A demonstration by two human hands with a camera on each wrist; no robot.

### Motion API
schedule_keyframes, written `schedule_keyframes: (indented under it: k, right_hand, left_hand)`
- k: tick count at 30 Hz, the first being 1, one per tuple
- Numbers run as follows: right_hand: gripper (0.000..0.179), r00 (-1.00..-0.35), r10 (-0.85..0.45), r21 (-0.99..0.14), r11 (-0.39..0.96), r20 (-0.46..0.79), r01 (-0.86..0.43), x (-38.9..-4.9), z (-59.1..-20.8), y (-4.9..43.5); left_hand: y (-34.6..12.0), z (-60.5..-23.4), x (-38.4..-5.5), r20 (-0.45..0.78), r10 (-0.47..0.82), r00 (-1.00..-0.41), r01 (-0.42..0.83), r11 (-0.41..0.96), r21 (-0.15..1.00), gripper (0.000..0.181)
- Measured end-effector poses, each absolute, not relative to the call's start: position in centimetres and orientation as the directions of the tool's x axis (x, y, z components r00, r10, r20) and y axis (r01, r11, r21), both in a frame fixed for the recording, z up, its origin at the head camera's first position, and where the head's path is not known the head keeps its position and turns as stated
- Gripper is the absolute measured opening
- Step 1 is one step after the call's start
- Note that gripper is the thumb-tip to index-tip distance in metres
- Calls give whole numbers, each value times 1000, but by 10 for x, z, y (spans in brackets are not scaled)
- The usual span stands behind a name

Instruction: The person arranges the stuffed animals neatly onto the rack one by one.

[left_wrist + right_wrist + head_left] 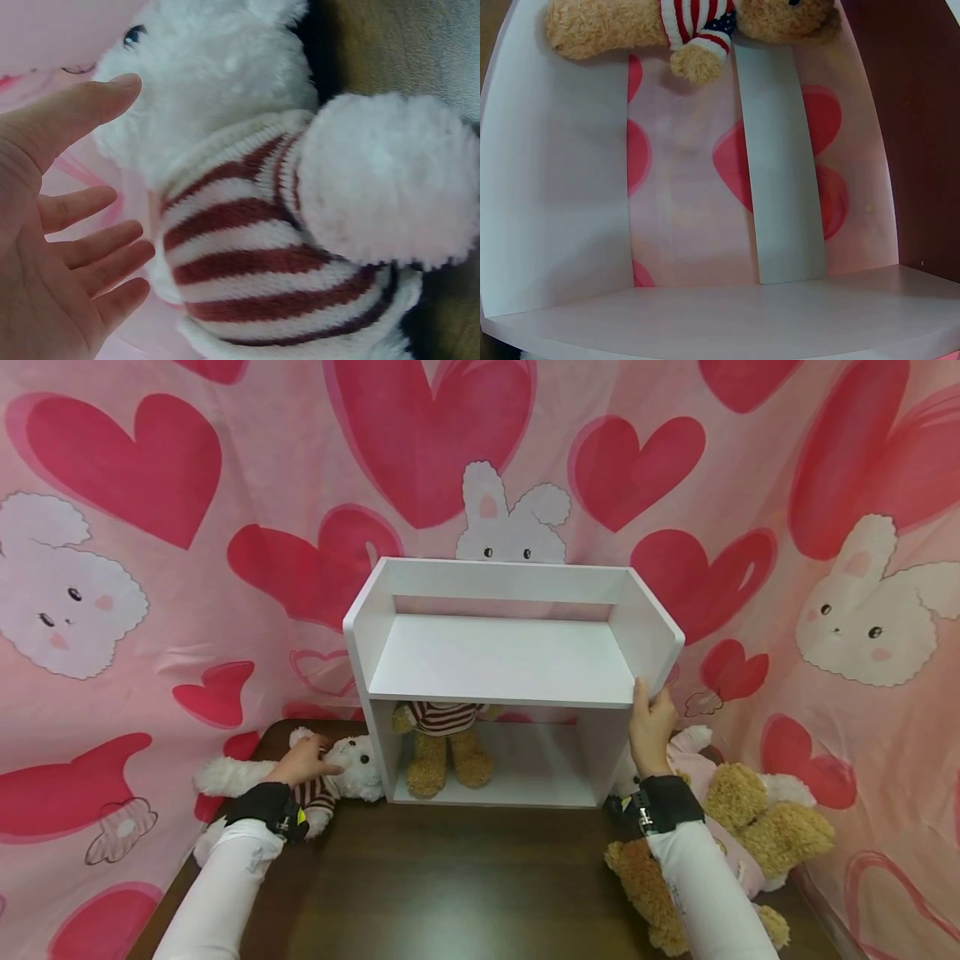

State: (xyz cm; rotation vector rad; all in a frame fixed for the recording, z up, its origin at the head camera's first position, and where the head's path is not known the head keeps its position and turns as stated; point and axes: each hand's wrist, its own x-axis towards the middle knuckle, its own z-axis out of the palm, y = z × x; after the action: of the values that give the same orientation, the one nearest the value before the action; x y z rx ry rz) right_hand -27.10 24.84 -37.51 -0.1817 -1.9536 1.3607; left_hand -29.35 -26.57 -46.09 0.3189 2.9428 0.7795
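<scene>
Head view | my left hand [306,762], thumb and fingers wide, is at the white bear [358,770], left of the shelf [502,653] | my right hand [651,728] grips its right side | brown bear [429,764] inside, lower left

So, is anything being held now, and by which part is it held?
The right hand grips the white shelf by the front edge of its right side panel. The left hand, near the white bear, holds nothing.

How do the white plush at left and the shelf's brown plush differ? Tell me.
The white plush lies on the table; the brown plush is upright inside the shelf. In the head view, the white plush's face shows; the brown plush's is hidden. Both wear striped tops.
</scene>
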Motion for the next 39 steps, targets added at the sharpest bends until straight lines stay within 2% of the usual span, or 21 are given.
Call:
schedule_keyframes:
  k: [6, 14, 23, 39]
  right_hand:
    - [46, -722, 497, -861, 424, 481, -282, -271, -375, 249]
    - [47, -726, 496, -862, 425, 476, -275, -271, -375, 248]
    - [46, -715, 508, -860, 435, 480, -267, -272, -375, 249]
    - [47, -717, 511, -863, 430, 474, -264, -272, -375, 249]
  left_hand:
    - [-270, -466, -289, -50, 183, -982, 141, 882, 450, 71]
    - [-277, -475, -286, -100, 115, -988, 58, 888, 455, 79]
    - [-279, -486, -284, -41, 151, -988, 127, 925, 358, 77]
    - [-285, -491, -291, -157, 103, -982, 28, 907, 420, 97]
